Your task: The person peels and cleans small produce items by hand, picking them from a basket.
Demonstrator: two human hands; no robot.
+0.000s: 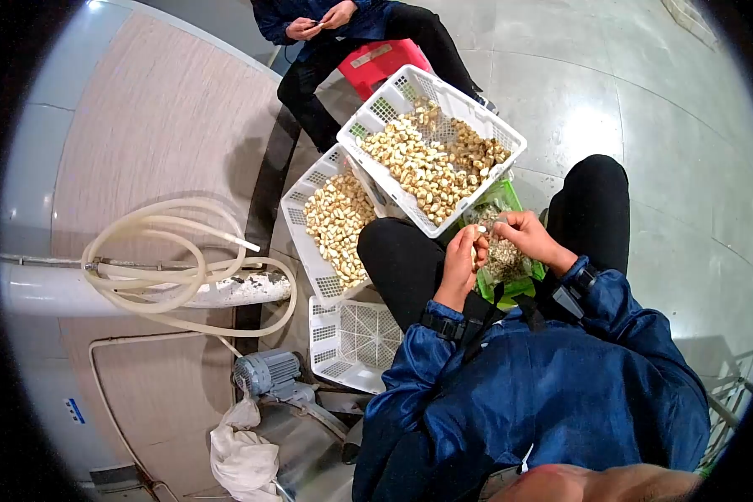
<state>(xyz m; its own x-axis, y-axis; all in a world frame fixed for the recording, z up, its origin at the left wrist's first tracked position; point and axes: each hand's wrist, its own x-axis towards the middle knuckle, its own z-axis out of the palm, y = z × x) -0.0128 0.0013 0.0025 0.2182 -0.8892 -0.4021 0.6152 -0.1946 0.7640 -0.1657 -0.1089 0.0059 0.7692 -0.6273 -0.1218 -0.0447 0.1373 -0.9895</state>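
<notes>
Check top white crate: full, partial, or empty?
Partial: brown and cream pieces in the top white crate lie below its rim.

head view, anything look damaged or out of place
The white pipe looks flaked near its right end, showing dark patches beside the looped hose. The upper filled crate sits askew, overlapping another filled crate.

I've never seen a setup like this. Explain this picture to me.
There is no robot here, just a person working bare-handed. The one picture comes from a camera on that person's head, looking down past their lap. Their left hand appears to hold a small pale piece, too small to identify, with the right hand close beside it. Below them is a green tub with scraps. Two white crates hold many cream and brown pieces. Opposite, another person sits on a red seat.
</notes>
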